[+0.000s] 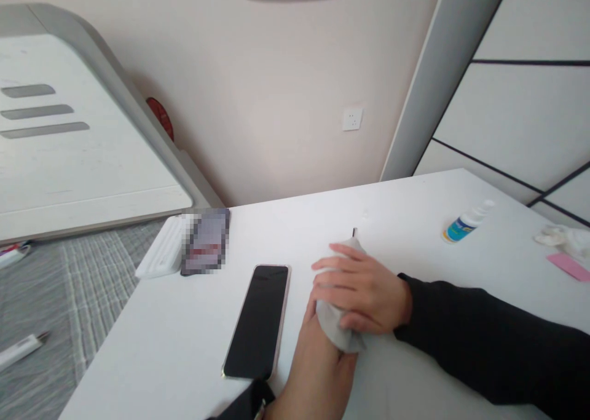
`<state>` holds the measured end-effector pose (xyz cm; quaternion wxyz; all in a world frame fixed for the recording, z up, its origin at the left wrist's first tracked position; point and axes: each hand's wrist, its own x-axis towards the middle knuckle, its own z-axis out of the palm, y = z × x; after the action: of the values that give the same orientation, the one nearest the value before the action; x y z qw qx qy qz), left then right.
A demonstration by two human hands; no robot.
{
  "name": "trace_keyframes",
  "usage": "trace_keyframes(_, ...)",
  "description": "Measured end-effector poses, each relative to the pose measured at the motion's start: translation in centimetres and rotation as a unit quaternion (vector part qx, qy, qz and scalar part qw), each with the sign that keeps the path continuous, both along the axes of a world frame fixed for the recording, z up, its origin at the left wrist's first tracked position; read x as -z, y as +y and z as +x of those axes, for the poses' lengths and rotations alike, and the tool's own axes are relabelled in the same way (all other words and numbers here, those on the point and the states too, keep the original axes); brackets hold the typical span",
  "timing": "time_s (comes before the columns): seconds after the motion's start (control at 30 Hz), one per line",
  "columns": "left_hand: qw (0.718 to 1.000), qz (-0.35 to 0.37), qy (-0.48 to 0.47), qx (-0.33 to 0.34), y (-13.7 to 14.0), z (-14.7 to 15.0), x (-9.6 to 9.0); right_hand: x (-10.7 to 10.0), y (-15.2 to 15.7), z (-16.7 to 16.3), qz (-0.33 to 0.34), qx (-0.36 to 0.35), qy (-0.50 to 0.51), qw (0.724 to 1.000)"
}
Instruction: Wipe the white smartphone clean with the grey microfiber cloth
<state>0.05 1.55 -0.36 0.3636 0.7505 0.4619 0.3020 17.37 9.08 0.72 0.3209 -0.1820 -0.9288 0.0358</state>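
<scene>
On the white table, one phone beside two hands clamped together on one grey cloth.

Two bare hands, right hand and left hand, each emerging from a long black sleeve ending at the wrist.

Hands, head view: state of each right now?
Left hand: under the grey cloth, gripping it; fingers hidden.
Right hand: fingers closed over the same cloth, beside the phone.
</scene>
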Motion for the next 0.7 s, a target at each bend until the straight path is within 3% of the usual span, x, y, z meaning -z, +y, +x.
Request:
trace_keyframes(0.1,0.999,-0.005,0.031,0.008,-0.4,-0.1,-0.3,-0.3,2.2,2.0,-0.015,0.077,0.015,0.997)
trace_keyframes(0.17,0.999,-0.003,0.041,0.011,-0.4,-0.1,-0.3,-0.4,2.3,2.3,-0.017,0.092,0.019,0.995)
trace_keyframes(0.37,0.999,0.002,0.036,0.011,0.0,0.0,0.6,0.1,-0.5,-0.2,0.011,-0.027,-0.01,1.0)
trace_keyframes(0.57,0.999,0.007,0.033,0.023,-0.1,0.0,0.2,-0.1,2.0,1.7,-0.021,0.081,0.017,0.996)
trace_keyframes(0.7,1.0,0.009,0.008,0.014,0.0,-0.1,0.9,0.3,-0.5,-0.3,0.0,-0.012,0.02,1.0)
